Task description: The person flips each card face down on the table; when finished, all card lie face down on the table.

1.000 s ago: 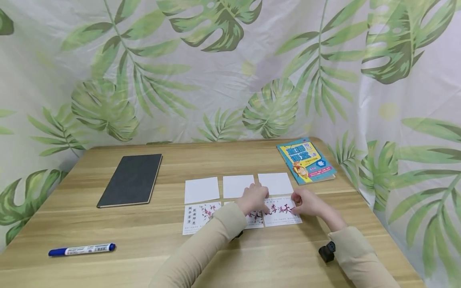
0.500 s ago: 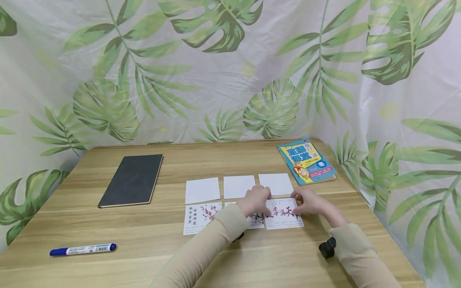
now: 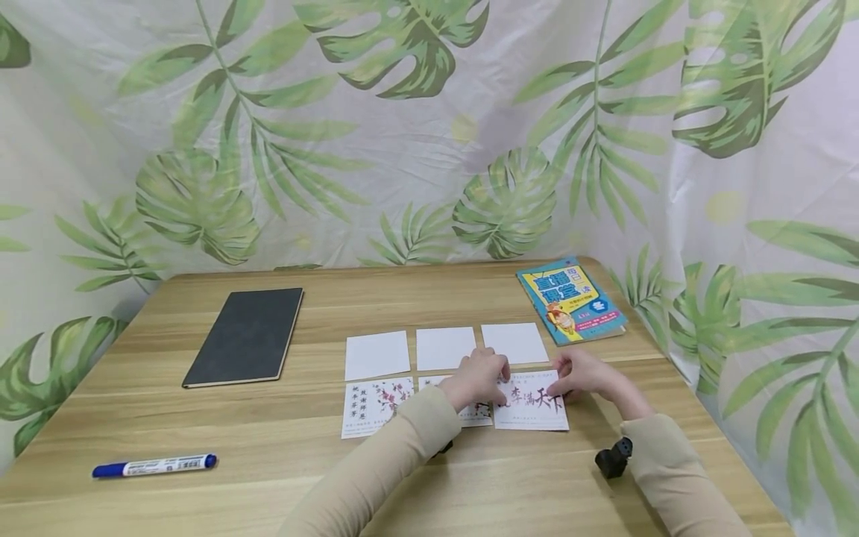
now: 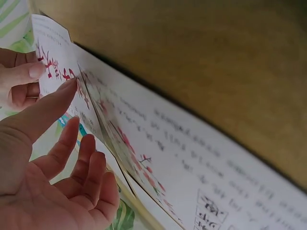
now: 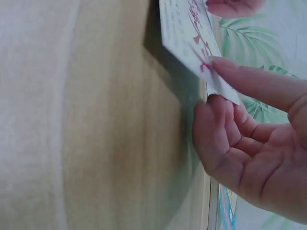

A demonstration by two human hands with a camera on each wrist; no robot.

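Note:
A white card with large red Chinese characters (image 3: 526, 418) is at the right end of the front row of cards. My right hand (image 3: 590, 379) pinches its right edge, thumb on the printed face and fingers curled underneath; in the right wrist view that end of the card (image 5: 184, 43) is tilted up over the table. My left hand (image 3: 479, 379) is at the card's left end, its thumb (image 4: 60, 98) right at the print and its other fingers loosely bent. Beside it lies a card with red blossoms (image 4: 139, 163), partly hidden by my left hand and sleeve in the head view.
Behind are three blank white cards (image 3: 377, 356) in a row. Another blossom card (image 3: 379, 406) lies at the front row's left end. A black notebook (image 3: 244, 335) and a blue marker (image 3: 154, 466) lie to the left, a colourful booklet (image 3: 570, 302) at the back right.
The right hand has shifted from the card's face to a pinch on its right edge. The red-lettered card has moved slightly toward me and tilted. The left hand has barely moved.

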